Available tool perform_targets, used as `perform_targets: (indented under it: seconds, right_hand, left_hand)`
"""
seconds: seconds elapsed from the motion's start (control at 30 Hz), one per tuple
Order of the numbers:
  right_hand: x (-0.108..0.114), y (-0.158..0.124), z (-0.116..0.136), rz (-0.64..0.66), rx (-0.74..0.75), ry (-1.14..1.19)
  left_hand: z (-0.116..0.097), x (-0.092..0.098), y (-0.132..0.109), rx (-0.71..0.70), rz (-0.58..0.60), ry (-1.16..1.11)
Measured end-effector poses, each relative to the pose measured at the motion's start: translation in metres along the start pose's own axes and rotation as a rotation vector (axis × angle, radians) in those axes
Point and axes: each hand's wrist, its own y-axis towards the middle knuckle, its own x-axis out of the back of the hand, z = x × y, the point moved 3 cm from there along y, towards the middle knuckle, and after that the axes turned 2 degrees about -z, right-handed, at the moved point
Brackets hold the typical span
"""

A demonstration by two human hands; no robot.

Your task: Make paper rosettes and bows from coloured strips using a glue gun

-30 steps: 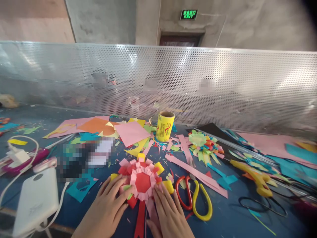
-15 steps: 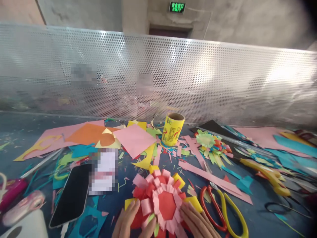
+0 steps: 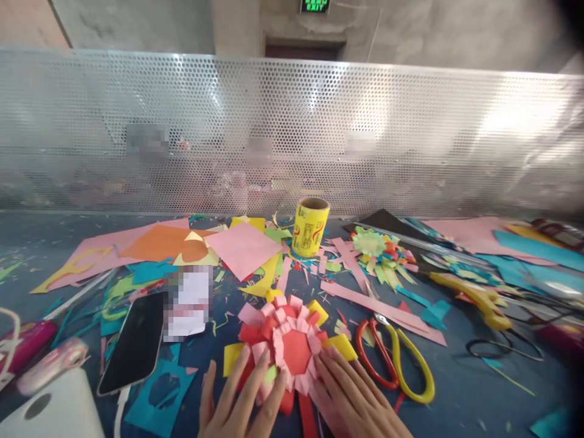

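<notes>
Steadying the paper rosette (image 3: 296,351) just left of the scissors (image 3: 395,356), I'd press only lightly from here, with the left hand (image 3: 239,423) spread over its loops farther from those scissors and the right hand (image 3: 360,401), fingers together, on its nearer rim, lest folds flatten.
</notes>
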Motion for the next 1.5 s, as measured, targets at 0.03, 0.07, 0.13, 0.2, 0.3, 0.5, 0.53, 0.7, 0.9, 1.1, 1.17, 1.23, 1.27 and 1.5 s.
perform_targets:
  seconds: [0.03,0.07,0.13,0.2,0.3,0.5,0.53,0.7,0.9,1.1,1.17,1.23,1.27,1.5]
  right_hand:
    - [0.001,0.000,0.000,-0.004,0.003,0.001]
    - [0.001,0.000,0.000,-0.007,0.009,-0.001]
    - [0.003,-0.001,-0.001,-0.010,0.017,-0.007]
    - [0.003,-0.002,-0.001,-0.016,0.007,-0.010]
    - [0.002,-0.005,-0.003,-0.031,-0.020,-0.003]
    - [-0.003,-0.007,-0.003,-0.068,-0.072,-0.010]
    - [-0.004,-0.007,-0.003,-0.072,-0.076,-0.008]
    - [-0.007,-0.007,-0.003,-0.062,-0.078,0.036]
    - [-0.012,-0.009,-0.004,-0.074,-0.063,0.034]
    - [-0.008,-0.007,-0.004,-0.045,-0.086,0.084]
    - [-0.006,-0.007,-0.003,-0.037,-0.095,0.084]
    - [-0.004,-0.007,-0.002,-0.039,-0.100,0.063]
    - [-0.004,-0.007,-0.002,-0.038,-0.101,0.053]
    - [-0.002,-0.005,-0.001,-0.005,-0.096,0.052]
  left_hand:
    - [-0.001,0.002,0.005,-0.043,-0.002,-0.013]
    - [-0.001,0.003,0.009,-0.062,0.006,-0.031]
    - [-0.002,0.005,0.017,-0.045,0.031,-0.068]
    - [-0.005,0.005,0.022,0.015,0.045,-0.087]
    - [-0.009,0.003,0.023,0.049,0.055,-0.069]
    - [-0.013,0.002,0.021,0.027,0.073,-0.001]
    - [-0.014,0.002,0.022,0.029,0.075,0.004]
    - [-0.015,0.003,0.024,0.060,0.108,0.016]
    - [-0.013,0.001,0.023,0.068,0.130,-0.012]
    - [-0.015,0.001,0.024,0.077,0.141,-0.022]
    - [-0.016,0.002,0.025,0.096,0.121,-0.027]
    - [-0.017,0.003,0.026,0.109,0.098,-0.034]
    - [-0.017,0.004,0.026,0.110,0.089,-0.035]
    - [-0.014,0.001,0.021,0.087,0.116,-0.036]
